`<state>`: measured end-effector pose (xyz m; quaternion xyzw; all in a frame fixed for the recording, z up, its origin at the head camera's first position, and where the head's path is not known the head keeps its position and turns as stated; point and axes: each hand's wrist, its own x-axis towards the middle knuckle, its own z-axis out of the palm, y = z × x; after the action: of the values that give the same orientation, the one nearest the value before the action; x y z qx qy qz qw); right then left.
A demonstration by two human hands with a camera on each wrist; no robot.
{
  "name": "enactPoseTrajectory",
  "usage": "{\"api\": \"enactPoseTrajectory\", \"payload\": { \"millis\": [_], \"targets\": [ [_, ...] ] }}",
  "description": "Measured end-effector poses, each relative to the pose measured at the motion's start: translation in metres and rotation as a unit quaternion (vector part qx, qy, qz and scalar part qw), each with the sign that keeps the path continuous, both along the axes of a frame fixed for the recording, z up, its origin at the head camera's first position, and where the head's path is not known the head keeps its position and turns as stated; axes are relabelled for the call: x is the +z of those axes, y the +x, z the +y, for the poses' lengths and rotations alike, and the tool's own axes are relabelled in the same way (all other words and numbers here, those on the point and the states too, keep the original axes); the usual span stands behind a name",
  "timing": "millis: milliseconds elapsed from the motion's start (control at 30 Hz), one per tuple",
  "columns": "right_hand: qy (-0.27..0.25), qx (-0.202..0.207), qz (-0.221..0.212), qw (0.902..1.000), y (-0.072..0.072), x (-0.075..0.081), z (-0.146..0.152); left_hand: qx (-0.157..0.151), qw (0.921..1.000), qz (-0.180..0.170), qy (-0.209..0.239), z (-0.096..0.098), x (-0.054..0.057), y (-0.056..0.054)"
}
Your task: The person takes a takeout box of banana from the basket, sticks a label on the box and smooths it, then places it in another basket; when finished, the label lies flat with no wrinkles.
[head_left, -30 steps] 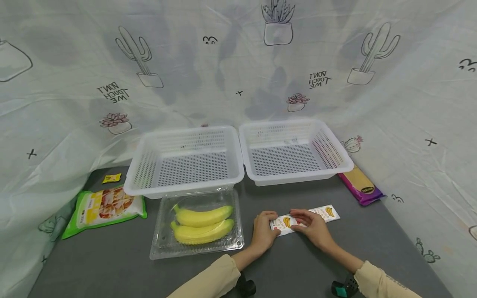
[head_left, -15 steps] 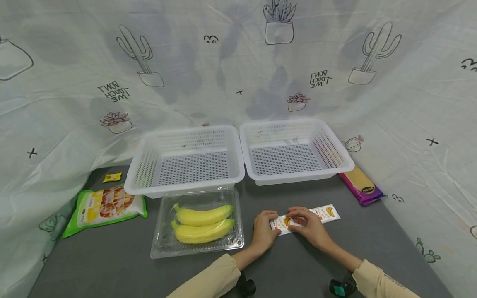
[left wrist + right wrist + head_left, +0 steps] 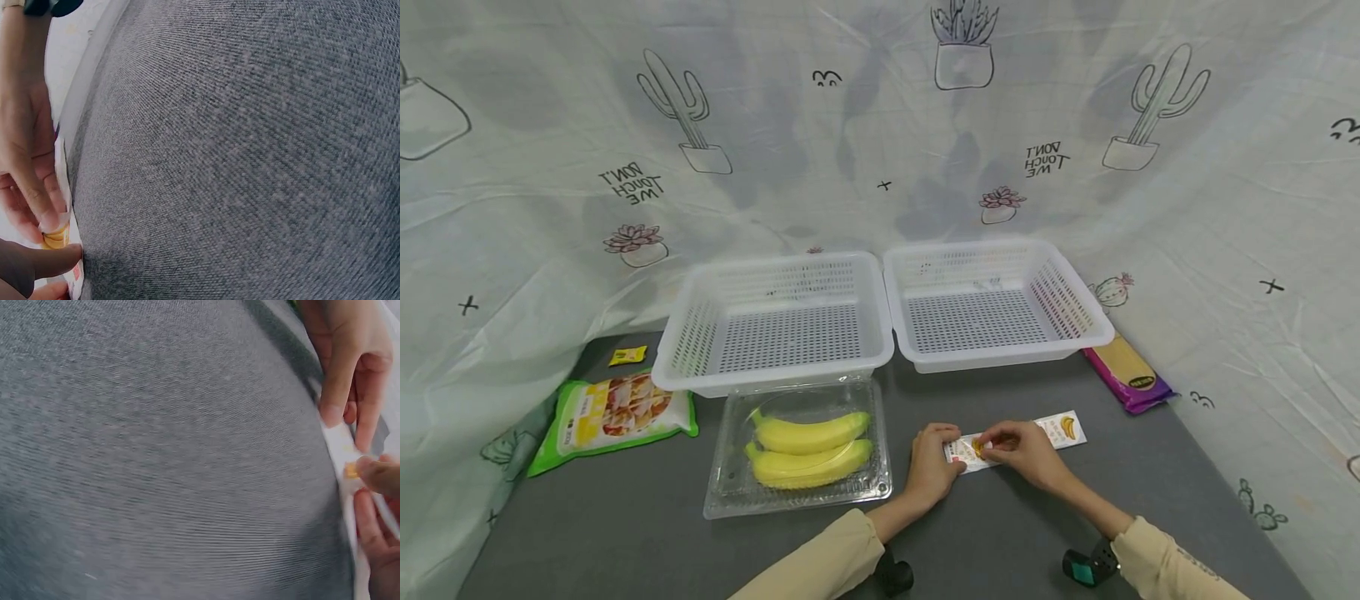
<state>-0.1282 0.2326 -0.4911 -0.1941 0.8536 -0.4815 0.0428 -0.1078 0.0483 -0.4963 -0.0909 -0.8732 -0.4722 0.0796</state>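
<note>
A long white flat strip printed with bananas (image 3: 1060, 428) lies on the dark tabletop in the head view. My left hand (image 3: 931, 467) grips its left end, thumb at the near edge and fingers at the far edge. My right hand (image 3: 1028, 454) pinches a small pale edge at the banana print beside it, thumb against fingertips; in the left wrist view this pale bit (image 3: 64, 219) shows at the fingertips. The right hand covers the strip's middle. Left of the hands, two yellow bananas (image 3: 808, 433) lie in a clear plastic box (image 3: 722, 500).
Two white perforated baskets, the left one (image 3: 775, 379) and the right one (image 3: 992, 360), stand side by side at the back. A green food bag (image 3: 617, 417) and a small yellow packet (image 3: 627, 356) lie left. A purple packet (image 3: 1127, 375) lies right. Printed cloth hangs behind.
The right hand has shifted slightly left along the strip, and its spread fingers have drawn together into a pinch. The left hand and strip have stayed in place.
</note>
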Motion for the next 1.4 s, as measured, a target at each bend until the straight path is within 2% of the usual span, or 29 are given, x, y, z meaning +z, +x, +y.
{"api": "enactPoseTrajectory", "payload": {
  "millis": [133, 267, 367, 467, 567, 633, 700, 833, 967, 1100, 1167, 1300, 1400],
  "targets": [
    [-0.09, 0.024, -0.024, 0.9953, 0.001, -0.005, 0.002, -0.017, 0.9998, 0.005, 0.002, -0.002, 0.001, 0.0],
    [-0.134, 0.059, -0.019, 0.9891, 0.0, -0.012, 0.007, -0.031, 0.9995, 0.006, 0.003, -0.003, 0.003, 0.0],
    [-0.168, 0.082, -0.052, 0.981, -0.001, -0.014, 0.012, -0.033, 0.9995, 0.001, -0.003, -0.003, 0.004, -0.001],
    [-0.217, 0.097, -0.107, 0.9654, 0.0, -0.011, 0.017, -0.034, 0.9994, -0.006, -0.008, -0.002, 0.006, -0.001],
    [-0.277, 0.105, -0.167, 0.9403, 0.002, -0.004, 0.02, -0.037, 0.9992, -0.01, -0.012, -0.002, 0.007, 0.0],
    [-0.299, 0.096, -0.201, 0.9277, 0.002, 0.001, 0.021, -0.038, 0.9991, -0.012, -0.014, -0.001, 0.008, 0.0],
    [-0.307, 0.071, -0.233, 0.92, 0.002, 0.008, 0.021, -0.043, 0.9987, -0.013, -0.025, -0.002, 0.009, 0.0],
    [-0.296, -0.008, -0.267, 0.917, 0.002, 0.019, 0.019, -0.061, 0.9971, -0.024, -0.038, -0.004, 0.014, 0.001],
    [-0.305, -0.065, -0.268, 0.9114, 0.004, 0.031, 0.015, -0.078, 0.9951, -0.06, 0.018, -0.007, 0.026, 0.007],
    [-0.308, -0.103, -0.266, 0.9076, 0.006, 0.045, 0.011, -0.109, 0.984, -0.09, 0.108, -0.023, 0.046, 0.021],
    [-0.308, -0.12, -0.27, 0.9044, 0.006, 0.053, 0.009, -0.132, 0.9746, -0.108, 0.146, -0.036, 0.059, 0.03],
    [-0.313, -0.124, -0.286, 0.8971, 0.006, 0.067, 0.006, -0.164, 0.9578, -0.141, 0.19, -0.071, 0.079, 0.048],
    [-0.314, -0.109, -0.297, 0.8951, 0.006, 0.073, 0.002, -0.159, 0.9531, -0.147, 0.212, -0.101, 0.087, 0.059]
  ]
}}
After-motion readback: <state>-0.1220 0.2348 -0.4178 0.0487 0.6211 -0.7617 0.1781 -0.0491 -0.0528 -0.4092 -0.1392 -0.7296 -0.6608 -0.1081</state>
